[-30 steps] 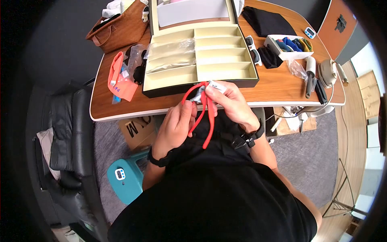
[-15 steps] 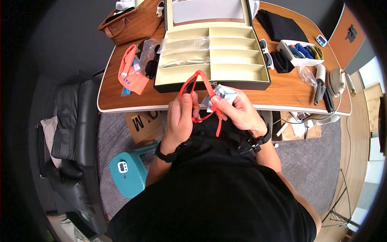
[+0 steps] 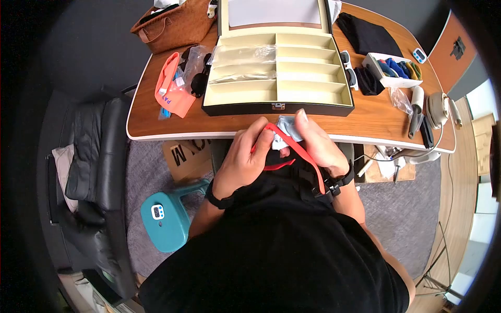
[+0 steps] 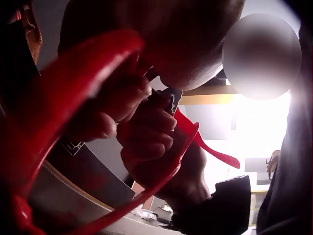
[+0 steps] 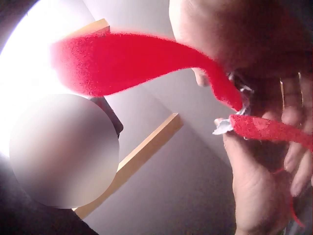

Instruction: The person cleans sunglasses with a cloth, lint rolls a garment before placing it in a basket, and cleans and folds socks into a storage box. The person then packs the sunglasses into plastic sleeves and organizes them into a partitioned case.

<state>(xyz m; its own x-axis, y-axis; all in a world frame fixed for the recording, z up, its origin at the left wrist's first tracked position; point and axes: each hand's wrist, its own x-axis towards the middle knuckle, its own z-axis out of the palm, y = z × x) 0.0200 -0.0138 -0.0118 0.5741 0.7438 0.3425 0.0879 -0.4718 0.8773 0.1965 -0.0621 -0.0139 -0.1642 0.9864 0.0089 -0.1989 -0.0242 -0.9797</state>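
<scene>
In the head view, just in front of the table's near edge, my left hand (image 3: 241,156) grips a pair of red-framed glasses (image 3: 301,149), its thumb and fingers at the front frame. One red temple arm sticks out toward my right wrist, the other hangs below. My right hand (image 3: 321,148) holds a crumpled grey-white wipe (image 3: 287,127) against the glasses, thumb raised and fingers curled beneath. The left wrist view shows the red frame (image 4: 93,83) large and near, with curled fingers (image 4: 146,132) behind it. The lenses are mostly hidden by the hands.
An open compartment case (image 3: 279,108) with clear plastic sleeves on its left stands ahead. Dark sunglasses (image 3: 198,83) and an orange pouch (image 3: 175,99) lie left of it. White sunglasses (image 3: 348,70), a white box of folded cloths (image 3: 391,81) and a lint roller (image 3: 416,109) lie right.
The red glasses have been turned, their temple arm now pointing right and down toward my right wrist. Both hands have come closer together, and the wipe has shifted onto the frame near my left fingers.
</scene>
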